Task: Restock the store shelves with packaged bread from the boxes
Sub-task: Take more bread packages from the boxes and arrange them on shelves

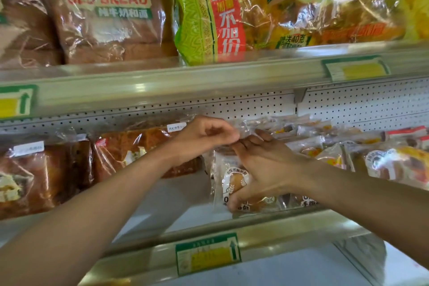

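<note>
Landmark: the small white bread packet [228, 181] standing upright near the front lip of the middle shelf [255, 218]; every place below is given from it.
Right hand [260, 169]: laid over the packet's right side, thumb curled round its lower edge and fingers hooked over its top seam, so it grips the packet.
Left hand [204, 138]: just above and left of the packet, fingers curled, fingertips pinching the clear top seam of the packet where they meet the right hand's fingers.
Hidden: the right half of the packet lies under the right hand; its printed label shows only in part and the lower characters are cut by the thumb.
Hard to read: the heap of small wrapped buns [325, 144] to the right and behind is blurred, so single packets cannot be counted.
Left neighbours: brown loaves in clear bags [130, 148] stand to the left; one bag's lower corner is covered by the left forearm.
Open room: a bare strip of white shelf floor [167, 204] lies directly left of the packet, between it and the loaves.
Edges: the price tag [207, 253] sits on the rail below the packet; the upper shelf [162, 83] overhangs above, carrying the "OLD BREAD" bag [109, 14] and a green-and-orange bag [209, 11], both cut off at the top.
</note>
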`<state>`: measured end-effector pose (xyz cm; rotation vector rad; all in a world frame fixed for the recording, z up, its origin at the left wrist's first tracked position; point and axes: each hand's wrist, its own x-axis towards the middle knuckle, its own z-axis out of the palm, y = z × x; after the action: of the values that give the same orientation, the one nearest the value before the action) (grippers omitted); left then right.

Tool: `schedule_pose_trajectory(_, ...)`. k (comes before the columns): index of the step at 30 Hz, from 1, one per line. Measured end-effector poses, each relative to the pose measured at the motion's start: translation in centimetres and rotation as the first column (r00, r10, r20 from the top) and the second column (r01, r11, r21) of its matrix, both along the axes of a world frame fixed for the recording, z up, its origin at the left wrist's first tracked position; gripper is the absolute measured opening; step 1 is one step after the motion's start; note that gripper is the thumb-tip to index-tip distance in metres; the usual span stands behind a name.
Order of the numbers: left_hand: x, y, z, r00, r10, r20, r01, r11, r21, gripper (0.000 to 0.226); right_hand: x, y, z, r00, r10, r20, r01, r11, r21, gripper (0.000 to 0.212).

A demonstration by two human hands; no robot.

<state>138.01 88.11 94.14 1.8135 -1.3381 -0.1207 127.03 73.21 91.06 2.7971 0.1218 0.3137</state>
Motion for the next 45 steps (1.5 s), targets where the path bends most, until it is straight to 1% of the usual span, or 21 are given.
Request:
schedule_pose_trajectory(2, -0.8, 1.3, -1.0, 1.000, 0.029, 0.005, -0.029, 0.999, 0.028, 0.028, -0.3, 0.1, 0.1, 1.000, 0.010, -0.002, -0.010, 1.000, 0.028, 0.118)
schedule_pose_trajectory(5, -1.3, 2.4, -2.4, 0.990, 0.136, 0.032, -0.137, 0.989, 0.053, 0.028, -0.5, 0.2, 0.1, 1.000, 0.023, -0.018, -0.022, 0.999, 0.027, 0.110)
schedule_pose_trajectory(9, -2.0, 2.8, -3.8, 0.975, 0.219, 0.041, -0.220, 0.975, 0.021, 0.023, -1.1, -0.3, 0.5, 0.995, 0.081, -0.063, -0.078, 0.995, 0.057, 0.113)
schedule_pose_trajectory(11, -2.4, 2.8, -4.1, 0.966, 0.256, 0.043, -0.257, 0.966, 0.023, 0.020, -2.3, -0.7, 1.2, 0.993, 0.066, -0.100, -0.062, 0.997, 0.045, 0.115)
schedule_pose_trajectory(13, -2.6, 3.0, -4.4, 0.956, 0.290, 0.043, -0.292, 0.956, 0.044, 0.025, -3.1, -1.3, 1.6, 0.995, 0.074, -0.064, -0.074, 0.997, -0.004, 0.116)
schedule_pose_trajectory(16, -3.4, 3.3, -4.6, 0.947, 0.314, 0.067, -0.319, 0.945, 0.069, 0.032, -3.2, -1.8, 1.6, 0.997, 0.068, -0.047, -0.068, 0.998, 0.018, 0.119)
schedule_pose_trajectory(21, -3.8, 3.2, -4.3, 0.899, 0.431, 0.070, -0.431, 0.902, -0.020, 0.039, -2.4, -2.0, 1.0, 0.997, 0.071, 0.032, -0.072, 0.997, 0.014, 0.116)
schedule_pose_trajectory(22, -4.1, 3.1, -4.2, 0.895, 0.443, 0.058, -0.442, 0.897, -0.017, 0.043, -2.4, -2.1, 0.8, 0.996, 0.079, 0.044, -0.080, 0.997, 0.010, 0.115)
schedule_pose_trajectory(23, -4.2, 3.2, -4.1, 0.898, 0.438, 0.037, -0.439, 0.898, 0.025, 0.055, -2.4, -2.1, 0.6, 0.995, 0.089, 0.051, -0.090, 0.996, 0.006, 0.114)
schedule_pose_trajectory(24, -4.5, 3.3, -4.2, 0.905, 0.425, 0.022, -0.425, 0.899, 0.106, 0.073, -2.3, -2.0, 0.5, 0.995, 0.091, 0.048, -0.092, 0.996, 0.006, 0.114)
schedule_pose_trajectory(25, -5.0, 3.2, -4.5, 0.908, 0.417, 0.046, -0.418, 0.889, 0.187, 0.092, -2.3, -2.1, 0.4, 0.995, 0.092, 0.042, -0.093, 0.996, 0.003, 0.115)
schedule_pose_trajectory(26, -5.3, 3.1, -4.8, 0.901, 0.422, 0.097, -0.433, 0.870, 0.238, 0.105, -2.3, -2.2, 0.4, 0.996, 0.088, 0.026, -0.089, 0.996, 0.003, 0.117)
schedule_pose_trajectory(27, -5.3, 2.9, -5.1, 0.888, 0.440, 0.137, -0.460, 0.854, 0.244, 0.111, -2.2, -2.3, 0.3, 0.997, 0.080, 0.004, -0.080, 0.997, 0.002, 0.119)
schedule_pose_trajectory(29, -5.0, 2.8, -5.3, 0.878, 0.458, 0.139, -0.478, 0.854, 0.205, 0.107, -1.9, -2.5, 0.3, 0.997, 0.073, -0.015, -0.073, 0.997, -0.008, 0.122)
schedule_pose_trajectory(31, -4.7, 3.1, -5.2, 0.882, 0.454, 0.126, -0.471, 0.858, 0.205, 0.103, -1.8, -2.6, 0.4, 0.997, 0.079, -0.006, -0.079, 0.997, -0.013, 0.120)
schedule_pose_trajectory(33, -4.7, 3.3, -5.2, 0.895, 0.440, 0.076, -0.446, 0.872, 0.203, 0.103, -1.8, -2.7, 0.4, 0.996, 0.086, -0.010, -0.086, 0.996, 0.002, 0.120)
schedule_pose_trajectory(35, -5.4, 3.0, -4.9, 0.910, 0.413, 0.027, -0.412, 0.896, 0.164, 0.104, -1.8, -2.8, 0.4, 0.996, 0.091, -0.019, -0.090, 0.995, 0.032, 0.121)
schedule_pose_trajectory(38, -5.9, 2.3, -4.6, 0.888, 0.449, 0.103, -0.460, 0.879, 0.130, 0.104, -2.2, -3.0, 0.5, 0.993, 0.117, -0.004, -0.116, 0.989, 0.091, 0.122)
schedule_pose_trajectory(40, -6.3, 2.1, -4.4, 0.851, 0.492, 0.184, -0.517, 0.847, 0.125, 0.107, -2.9, -3.3, 0.8, 0.987, 0.156, 0.020, -0.158, 0.974, 0.165, 0.123)
schedule_pose_trajectory(43, -7.2, 1.9, -4.2, 0.749, 0.510, 0.423, -0.602, 0.790, 0.113, 0.104, -4.7, -5.5, 1.9, 0.974, 0.211, 0.080, -0.226, 0.920, 0.320, 0.120)
schedule_pose_trajectory(45, -8.6, 0.9, -4.2, 0.668, 0.442, 0.598, -0.602, 0.793, 0.087, 0.098, -6.0, -8.2, 2.6, 0.980, 0.185, 0.073, -0.199, 0.895, 0.399, 0.121)
